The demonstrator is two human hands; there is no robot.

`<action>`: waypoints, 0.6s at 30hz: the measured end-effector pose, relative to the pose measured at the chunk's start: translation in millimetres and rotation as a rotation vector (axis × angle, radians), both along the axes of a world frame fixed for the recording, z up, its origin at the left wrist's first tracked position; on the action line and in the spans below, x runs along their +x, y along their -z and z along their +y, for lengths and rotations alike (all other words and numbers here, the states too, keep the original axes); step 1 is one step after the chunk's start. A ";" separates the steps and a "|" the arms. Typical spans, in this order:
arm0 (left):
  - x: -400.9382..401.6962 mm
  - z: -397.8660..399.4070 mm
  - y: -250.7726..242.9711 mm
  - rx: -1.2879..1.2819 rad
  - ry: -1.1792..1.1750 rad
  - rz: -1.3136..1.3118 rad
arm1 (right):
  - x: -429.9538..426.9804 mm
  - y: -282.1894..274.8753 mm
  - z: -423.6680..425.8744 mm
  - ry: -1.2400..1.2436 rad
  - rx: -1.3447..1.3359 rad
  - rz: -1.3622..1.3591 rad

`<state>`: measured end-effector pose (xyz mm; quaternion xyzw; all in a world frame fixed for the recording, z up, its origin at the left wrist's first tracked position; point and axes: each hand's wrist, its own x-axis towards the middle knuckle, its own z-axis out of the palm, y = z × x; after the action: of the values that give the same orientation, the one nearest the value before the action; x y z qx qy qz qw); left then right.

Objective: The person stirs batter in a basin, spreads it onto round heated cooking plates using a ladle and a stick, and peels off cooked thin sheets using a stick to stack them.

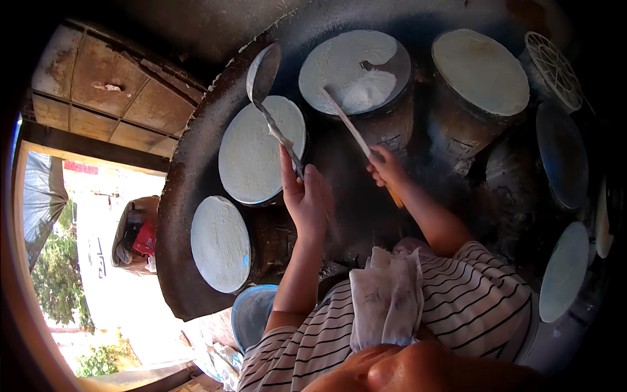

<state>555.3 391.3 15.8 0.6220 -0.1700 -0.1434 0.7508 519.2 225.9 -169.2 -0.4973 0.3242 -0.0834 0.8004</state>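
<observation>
My left hand (306, 196) grips the handle of a metal ladle (264, 73), whose bowl is raised near the edge of the left-hand round griddle (254, 157), coated in pale batter. In my right hand (389, 169) is a long flat scraper or spreader (350, 122) with a yellowish handle end. Its tip lies over the griddle at top centre (402, 73). Pale batter (333, 63) covers much of that griddle, with a whiter pool (370, 90) near its front and a bare dark patch at the right. Whether the tip touches the batter I cannot tell.
Further batter-covered griddles stand at upper right (482, 71), lower left (220, 245) and far right (563, 272). A dark bare griddle (562, 154) and a round wire rack (553, 68) are at right. A blue-rimmed bucket (252, 313) stands beside my left arm. Faint smoke or steam hangs between the stoves.
</observation>
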 end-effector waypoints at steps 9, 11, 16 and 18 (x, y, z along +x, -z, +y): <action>4.5 -52.3 4.7 -0.003 0.024 0.048 | -42.8 -2.6 -174.1 -0.010 -0.075 0.095; 8.0 -75.8 8.7 0.038 0.037 0.004 | -29.0 -1.5 -215.6 0.040 -0.059 0.098; 29.7 -123.4 19.6 0.072 0.015 0.019 | 19.3 -0.7 -220.3 -0.055 -0.493 -0.074; 33.6 -139.5 12.2 0.074 -0.039 0.005 | -35.5 -57.5 -176.1 -0.298 -0.292 0.142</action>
<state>588.9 251.8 3.7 0.6524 -0.1505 -0.1366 0.7301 483.7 49.8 -111.8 -0.6550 0.2872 0.0249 0.6985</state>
